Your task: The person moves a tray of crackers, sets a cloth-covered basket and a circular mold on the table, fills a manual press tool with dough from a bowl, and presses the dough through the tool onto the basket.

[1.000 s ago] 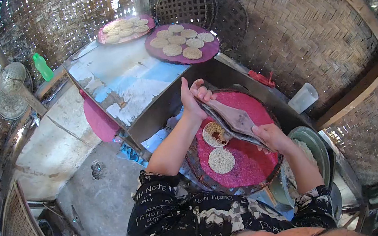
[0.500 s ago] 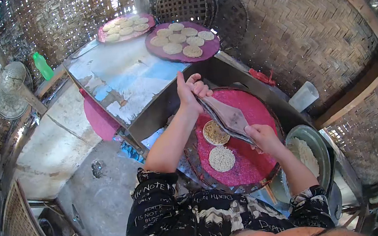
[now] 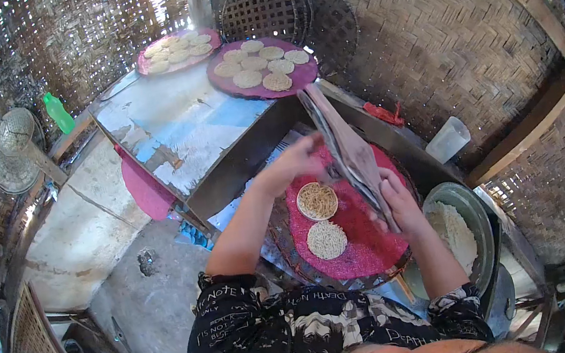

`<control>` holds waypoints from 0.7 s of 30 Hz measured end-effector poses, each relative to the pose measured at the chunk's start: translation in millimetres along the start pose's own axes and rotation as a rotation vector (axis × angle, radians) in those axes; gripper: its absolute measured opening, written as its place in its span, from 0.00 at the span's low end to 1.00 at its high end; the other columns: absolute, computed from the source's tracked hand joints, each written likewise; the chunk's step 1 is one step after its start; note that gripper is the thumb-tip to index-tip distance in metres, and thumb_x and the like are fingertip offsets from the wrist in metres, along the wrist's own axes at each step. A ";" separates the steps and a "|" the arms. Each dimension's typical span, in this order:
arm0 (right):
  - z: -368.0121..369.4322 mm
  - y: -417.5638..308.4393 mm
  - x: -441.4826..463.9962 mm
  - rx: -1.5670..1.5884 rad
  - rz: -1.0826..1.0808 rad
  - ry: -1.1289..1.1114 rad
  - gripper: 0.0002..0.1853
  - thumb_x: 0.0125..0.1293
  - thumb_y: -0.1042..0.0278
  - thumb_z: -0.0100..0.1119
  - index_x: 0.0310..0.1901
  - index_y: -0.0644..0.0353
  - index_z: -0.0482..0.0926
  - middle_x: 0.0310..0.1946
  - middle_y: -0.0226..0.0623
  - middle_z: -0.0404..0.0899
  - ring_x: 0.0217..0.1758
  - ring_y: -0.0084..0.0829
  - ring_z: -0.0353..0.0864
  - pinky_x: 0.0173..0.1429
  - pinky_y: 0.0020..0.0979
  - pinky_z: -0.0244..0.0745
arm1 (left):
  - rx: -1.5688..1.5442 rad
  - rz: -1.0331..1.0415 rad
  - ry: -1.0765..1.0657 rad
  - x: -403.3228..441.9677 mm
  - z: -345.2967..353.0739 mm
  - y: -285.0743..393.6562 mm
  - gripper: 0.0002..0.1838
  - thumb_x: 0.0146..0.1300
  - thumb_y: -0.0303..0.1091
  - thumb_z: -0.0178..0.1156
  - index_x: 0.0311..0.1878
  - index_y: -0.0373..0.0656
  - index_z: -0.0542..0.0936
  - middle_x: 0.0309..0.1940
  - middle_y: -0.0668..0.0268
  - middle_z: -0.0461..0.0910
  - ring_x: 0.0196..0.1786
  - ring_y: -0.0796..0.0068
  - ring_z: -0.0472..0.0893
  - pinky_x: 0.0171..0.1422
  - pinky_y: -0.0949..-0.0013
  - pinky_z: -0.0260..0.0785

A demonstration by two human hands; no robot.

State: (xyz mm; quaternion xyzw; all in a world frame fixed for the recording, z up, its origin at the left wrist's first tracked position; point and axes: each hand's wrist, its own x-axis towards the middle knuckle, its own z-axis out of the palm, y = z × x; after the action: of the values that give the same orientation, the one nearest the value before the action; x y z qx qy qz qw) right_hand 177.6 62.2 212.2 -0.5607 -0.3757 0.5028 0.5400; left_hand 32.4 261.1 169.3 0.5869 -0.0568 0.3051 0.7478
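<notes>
My right hand (image 3: 402, 203) grips the lower end of a hinged wooden press (image 3: 357, 156) made of two flat paddle-like boards. It is tilted on edge above a round tray lined with pink mesh (image 3: 371, 254), its handle end pointing up and away. My left hand (image 3: 288, 167), smeared by motion, is beside the press's left face with its fingers apart, apparently holding nothing; whether it touches the boards I cannot tell. On the mesh lie a pale disc of noodle-like strands (image 3: 327, 240) and, just beyond it, a ring filled with browner strands (image 3: 317, 202).
Two pink trays (image 3: 266, 91) of pale discs stand on the worn counter (image 3: 185, 143) beyond. To the right are a green basin (image 3: 478, 222) with white dough or flour and a clear plastic cup (image 3: 448, 140). A green bottle (image 3: 58, 112) and strainer (image 3: 14, 132) are at left.
My left hand has let go of the press's handle and dropped toward me. The press has swung more upright in my right hand, its handle end now higher.
</notes>
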 end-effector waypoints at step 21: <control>-6.3 72.9 59.4 -1.625 -0.361 0.022 0.33 0.56 0.39 0.50 0.64 0.36 0.60 0.68 0.38 0.48 0.71 0.47 0.41 0.69 0.57 0.35 | 0.575 0.224 0.683 -137.0 -49.9 -23.3 0.25 0.50 0.26 0.65 0.51 0.26 0.69 0.30 0.66 0.77 0.30 0.80 0.74 0.38 0.74 0.69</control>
State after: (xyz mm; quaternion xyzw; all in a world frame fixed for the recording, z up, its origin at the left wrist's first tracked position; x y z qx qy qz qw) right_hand 187.5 108.3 130.6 -0.7119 -0.7006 -0.0246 0.0431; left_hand -79.7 250.3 73.8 0.6267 0.2171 0.5633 0.4928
